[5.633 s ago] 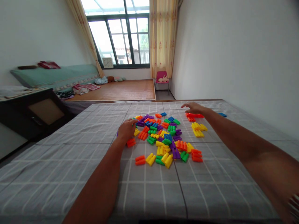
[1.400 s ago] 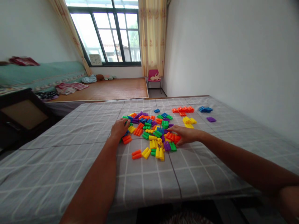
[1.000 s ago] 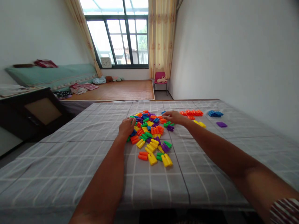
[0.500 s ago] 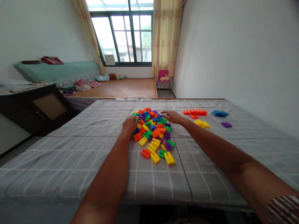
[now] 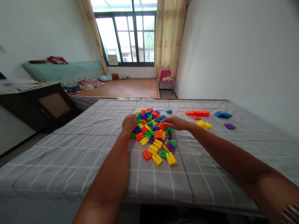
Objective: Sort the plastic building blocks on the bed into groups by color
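A mixed pile of toy building blocks (image 5: 149, 134) in orange, yellow, green, blue and purple lies on the checked cloth. At its left edge, my left hand (image 5: 130, 123) rests against the blocks with fingers loosely bent and apart, seemingly holding none. My right hand (image 5: 175, 122) is on the pile's right side, its thumb and fingers closed on an orange block (image 5: 163, 126). Just beyond that hand, one blue block (image 5: 169, 111) lies apart from the pile.
Sorted to the right are orange blocks (image 5: 197, 113), yellow blocks (image 5: 204, 125), blue blocks (image 5: 223, 115) and a purple block (image 5: 230, 126). A grey checked cloth (image 5: 98, 149) covers the table. Beyond stand a low bed (image 5: 133, 87), a pink chair (image 5: 165, 74) and a dark cabinet (image 5: 35, 102).
My right hand has come down and nearer, closing on an orange block. A blue block now lies separately behind the pile. My left hand stays at the left edge; the view shifted slightly.
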`<state>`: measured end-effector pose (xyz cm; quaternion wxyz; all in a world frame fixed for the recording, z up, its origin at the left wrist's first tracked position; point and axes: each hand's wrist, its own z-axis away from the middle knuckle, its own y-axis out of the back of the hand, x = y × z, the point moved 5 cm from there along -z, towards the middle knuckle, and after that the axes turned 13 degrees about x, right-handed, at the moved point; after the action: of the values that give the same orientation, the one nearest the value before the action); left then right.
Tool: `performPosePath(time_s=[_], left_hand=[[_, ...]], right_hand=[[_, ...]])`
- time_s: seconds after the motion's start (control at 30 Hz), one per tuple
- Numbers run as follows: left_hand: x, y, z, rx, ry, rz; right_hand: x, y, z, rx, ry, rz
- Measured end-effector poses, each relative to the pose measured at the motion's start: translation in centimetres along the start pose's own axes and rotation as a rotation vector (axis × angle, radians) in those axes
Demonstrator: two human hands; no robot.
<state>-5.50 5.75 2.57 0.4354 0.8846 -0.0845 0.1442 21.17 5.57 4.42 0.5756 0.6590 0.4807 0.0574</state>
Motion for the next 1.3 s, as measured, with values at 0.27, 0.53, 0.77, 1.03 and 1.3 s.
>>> performPosePath(time_s=[0.27, 0.53, 0.77, 1.03, 1.3], left_hand=[[-0.1, -0.6, 0.0, -0.018, -0.042, -0.008], [-0.3, -0.9, -0.2, -0.035, -0.101, -0.052], [-0.1, -1.1, -0.2, -0.075, -0.144, -0.078], [-0.3, -1.1, -0.1, -0.059, -0.140, -0.077], [-0.6, -0.6, -0.2, -0.038, -0.040, -0.054]], right_hand=[[3.5, 3.2, 1.7, 0.234, -0.420, -0.333], [15.1, 13.4, 8.1, 0.649, -0.567, -0.343], [17.9, 10.8, 6.4, 0.364, -0.494, 0.200], [17.7, 9.3, 4.0, 0.174, -0.386, 0.522], [18.0, 8.0, 4.5, 0.074, -0.304, 0.554]])
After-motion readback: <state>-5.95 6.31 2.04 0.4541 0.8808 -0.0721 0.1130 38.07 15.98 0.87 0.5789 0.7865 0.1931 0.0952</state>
